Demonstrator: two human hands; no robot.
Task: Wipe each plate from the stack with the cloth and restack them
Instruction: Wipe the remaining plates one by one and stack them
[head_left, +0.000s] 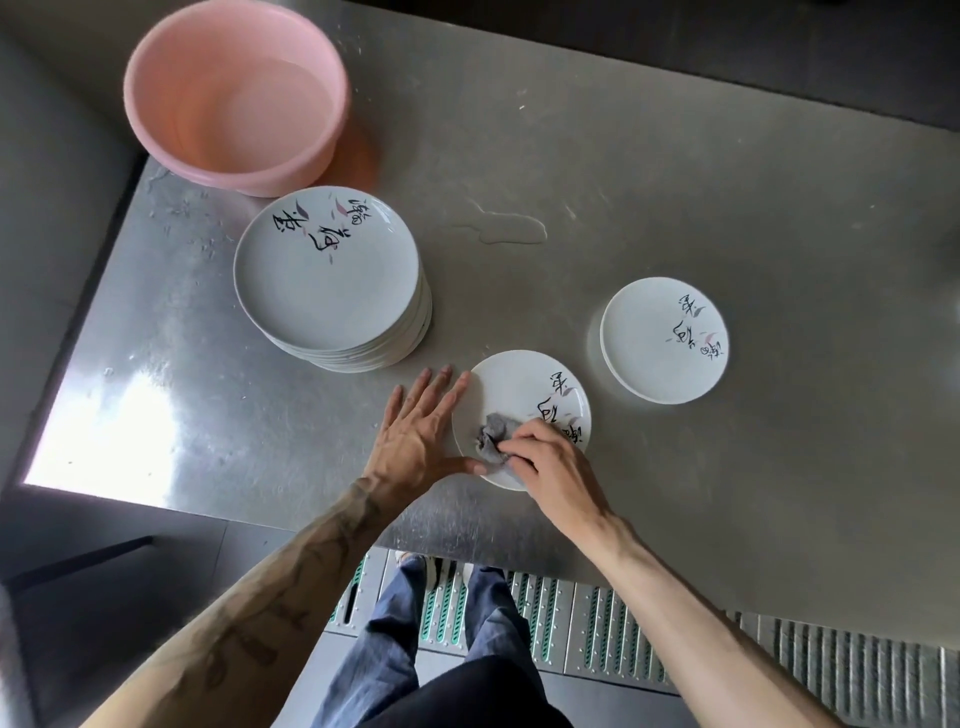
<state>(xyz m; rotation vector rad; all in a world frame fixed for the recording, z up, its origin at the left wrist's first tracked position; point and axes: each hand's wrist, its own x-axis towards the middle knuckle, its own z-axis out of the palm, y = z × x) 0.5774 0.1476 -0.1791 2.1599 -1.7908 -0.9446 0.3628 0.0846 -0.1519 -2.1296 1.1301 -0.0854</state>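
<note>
Nearest me, right hand (550, 462) pinches crumpled grey cloth (491, 441) on the white painted ceramic plate (519, 389); flat left hand (421, 431) braces its rim; shorter plate pile (665, 340) lies to my right.

Table (727, 182) surface: upper right and far right of frame are open flat steel, marked only by a puddle (511, 228) near upper centre; pink basin (171, 78) blocks the upper left corner, hard against the tall plate stack (324, 270) left of centre, contact not determinable; an open lane runs between the tall stack and the low stack (662, 340) at right; single plate (519, 389) at lower centre, with left hand (415, 436) and right hand (550, 467) on it, closes the near edge there; lower left and lower right of the table are open.
</note>
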